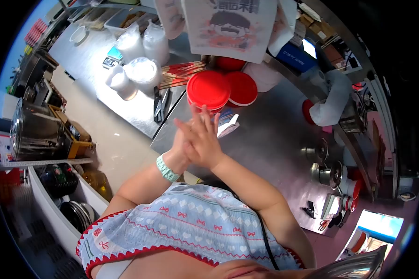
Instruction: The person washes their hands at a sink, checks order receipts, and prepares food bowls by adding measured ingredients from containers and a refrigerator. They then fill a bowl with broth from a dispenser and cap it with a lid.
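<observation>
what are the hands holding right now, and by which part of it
Nothing that shows: the left hand and right hand are pressed against each other, fingers extended.

Both hands [198, 139] press together, fingers spread, forearms converging.

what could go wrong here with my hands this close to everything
The fingertips of your right hand and left hand seem close to the front red-lidded tub, so spreading them suddenly could knock it. The white paper piece beside your right hand looks light enough to get brushed aside. The black cord running down over your patterned apron might snag if you turn or reach.
</observation>
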A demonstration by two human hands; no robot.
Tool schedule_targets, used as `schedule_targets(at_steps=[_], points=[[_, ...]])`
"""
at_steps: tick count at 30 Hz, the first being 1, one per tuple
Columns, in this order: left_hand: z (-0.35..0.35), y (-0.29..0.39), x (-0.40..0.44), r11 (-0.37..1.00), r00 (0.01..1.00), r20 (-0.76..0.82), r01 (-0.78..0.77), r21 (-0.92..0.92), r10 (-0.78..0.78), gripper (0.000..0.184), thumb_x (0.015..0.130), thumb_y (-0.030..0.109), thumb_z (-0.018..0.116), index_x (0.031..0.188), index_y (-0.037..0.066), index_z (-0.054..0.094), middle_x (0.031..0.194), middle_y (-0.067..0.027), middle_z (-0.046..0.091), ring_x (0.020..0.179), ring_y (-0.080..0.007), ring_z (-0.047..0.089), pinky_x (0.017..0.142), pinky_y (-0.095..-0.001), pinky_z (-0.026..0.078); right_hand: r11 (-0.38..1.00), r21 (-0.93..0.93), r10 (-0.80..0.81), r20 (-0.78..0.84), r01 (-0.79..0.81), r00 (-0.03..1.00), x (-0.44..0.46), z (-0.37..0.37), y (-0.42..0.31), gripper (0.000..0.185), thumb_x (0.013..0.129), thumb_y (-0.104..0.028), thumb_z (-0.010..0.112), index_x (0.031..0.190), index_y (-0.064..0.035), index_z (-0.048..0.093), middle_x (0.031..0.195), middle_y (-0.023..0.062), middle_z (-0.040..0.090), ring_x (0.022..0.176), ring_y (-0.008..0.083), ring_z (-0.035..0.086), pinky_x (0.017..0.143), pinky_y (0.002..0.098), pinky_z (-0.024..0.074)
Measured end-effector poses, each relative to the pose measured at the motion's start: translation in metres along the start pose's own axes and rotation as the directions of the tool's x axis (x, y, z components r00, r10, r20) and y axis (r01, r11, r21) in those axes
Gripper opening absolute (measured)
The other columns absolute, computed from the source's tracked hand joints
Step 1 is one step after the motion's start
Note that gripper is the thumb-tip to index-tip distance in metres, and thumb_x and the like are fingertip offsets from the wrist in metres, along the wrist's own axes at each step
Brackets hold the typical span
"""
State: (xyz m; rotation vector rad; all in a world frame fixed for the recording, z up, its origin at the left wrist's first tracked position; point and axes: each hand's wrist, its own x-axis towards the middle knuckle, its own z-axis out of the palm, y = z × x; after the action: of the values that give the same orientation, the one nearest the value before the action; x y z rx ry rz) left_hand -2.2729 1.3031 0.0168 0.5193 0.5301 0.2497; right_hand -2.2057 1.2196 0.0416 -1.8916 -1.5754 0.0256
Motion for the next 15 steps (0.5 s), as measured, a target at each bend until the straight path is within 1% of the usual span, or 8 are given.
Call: schedule_targets(at_steps=[3, 5, 8, 9, 11, 13, 14, 15], points=[[0.066, 0.047, -0.037, 0.989, 0.991, -0.080, 0.098, -0.112, -0.107, 0.025, 0.099, 0.030, 0.044, 0.105, 0.009, 0.056, 0.096, -0.0034, 0.057, 0.094, -0.0174, 0.057, 0.082, -0.0316, 0.049, 0.911, -0.403, 0.102, 0.023, -0.084, 0.995, 0.015, -0.007, -0.005, 0.051, 0.094, -0.039, 0.040, 0.145, -0.0383, 0.036, 0.157, 0.0163, 0.013, 0.143, 0.0433, 0.009, 0.107, 0.0672, -0.0050], [0.062, 0.043, -0.037, 0.978, 0.981, -0.087, 0.161, -0.129, -0.173, 0.025, 0.099, 0.031, 0.045, 0.106, 0.009, 0.056, 0.095, -0.0026, 0.057, 0.093, -0.0168, 0.057, 0.082, -0.0311, 0.048, 0.930, -0.359, 0.102, 0.037, -0.082, 0.994, 0.010, -0.015, -0.007, 0.051, 0.094, -0.039, 0.039, 0.145, -0.0370, 0.036, 0.157, 0.0174, 0.013, 0.142, 0.0445, 0.009, 0.106, 0.0683, -0.0040], [-0.054, 0.032, 0.048, 0.988, 0.991, -0.063, -0.110, 0.107, 0.117, 0.026, 0.098, 0.032, 0.048, 0.109, 0.009, 0.052, 0.091, -0.0003, 0.056, 0.087, -0.0140, 0.056, 0.080, -0.0272, 0.046, 0.971, -0.207, 0.127, 0.037, -0.116, 0.991, 0.016, -0.053, 0.006, 0.052, 0.093, -0.039, 0.044, 0.144, -0.0359, 0.037, 0.157, 0.0175, 0.010, 0.141, 0.0462, 0.012, 0.106, 0.0705, 0.0024], [-0.095, 0.038, 0.082, 0.954, 0.969, 0.016, -0.247, 0.168, 0.248, 0.028, 0.097, 0.033, 0.050, 0.110, 0.008, 0.050, 0.089, 0.0006, 0.055, 0.085, -0.0128, 0.055, 0.079, -0.0260, 0.046, 0.985, -0.146, 0.075, -0.083, -0.087, 0.994, 0.019, -0.077, 0.015, 0.052, 0.091, -0.030, 0.051, 0.142, -0.0250, 0.043, 0.153, 0.0195, 0.022, 0.139, 0.0423, 0.023, 0.108, 0.0635, 0.0159], [-0.130, 0.046, 0.138, 0.673, 0.918, -0.107, -0.196, 0.713, 0.381, 0.046, 0.097, 0.036, 0.050, 0.129, 0.005, 0.039, 0.116, -0.0097, 0.051, 0.110, -0.0205, 0.049, 0.095, -0.0317, 0.039, 0.995, -0.088, 0.016, -0.374, -0.053, 0.927, 0.029, -0.125, 0.059, 0.044, 0.089, -0.017, 0.056, 0.132, -0.0122, 0.050, 0.138, 0.0194, 0.043, 0.127, 0.0358, 0.041, 0.105, 0.0499, 0.0325], [-0.133, 0.046, 0.164, 0.153, 0.825, -0.056, -0.038, 0.987, 0.562, 0.068, 0.096, 0.037, 0.051, 0.147, 0.002, 0.023, 0.144, -0.0207, 0.037, 0.135, -0.0272, 0.035, 0.110, -0.0376, 0.028, 0.988, 0.013, 0.135, -0.571, -0.156, 0.809, 0.049, -0.178, 0.111, 0.032, 0.089, -0.010, 0.055, 0.120, -0.0056, 0.054, 0.120, 0.0168, 0.056, 0.109, 0.0304, 0.055, 0.095, 0.0401, 0.0431], [-0.100, 0.056, 0.147, 0.190, 0.891, -0.131, 0.051, 0.980, 0.434, 0.076, 0.097, 0.031, 0.050, 0.150, 0.001, 0.005, 0.155, -0.0232, 0.013, 0.145, -0.0266, 0.012, 0.115, -0.0374, 0.013, 0.958, 0.102, 0.269, -0.633, -0.266, 0.726, 0.063, -0.202, 0.127, 0.024, 0.091, -0.010, 0.053, 0.114, -0.0043, 0.056, 0.111, 0.0169, 0.058, 0.097, 0.0300, 0.059, 0.087, 0.0391, 0.0479], [-0.091, 0.058, 0.144, 0.189, 0.890, -0.121, 0.040, 0.981, 0.439, 0.076, 0.097, 0.031, 0.050, 0.150, 0.001, 0.005, 0.155, -0.0232, 0.013, 0.145, -0.0266, 0.012, 0.115, -0.0374, 0.013, 0.932, 0.090, 0.323, -0.649, -0.352, 0.688, 0.073, -0.218, 0.172, 0.028, 0.092, -0.015, 0.054, 0.116, -0.0015, 0.056, 0.110, 0.0181, 0.060, 0.096, 0.0296, 0.061, 0.084, 0.0390, 0.0492]])
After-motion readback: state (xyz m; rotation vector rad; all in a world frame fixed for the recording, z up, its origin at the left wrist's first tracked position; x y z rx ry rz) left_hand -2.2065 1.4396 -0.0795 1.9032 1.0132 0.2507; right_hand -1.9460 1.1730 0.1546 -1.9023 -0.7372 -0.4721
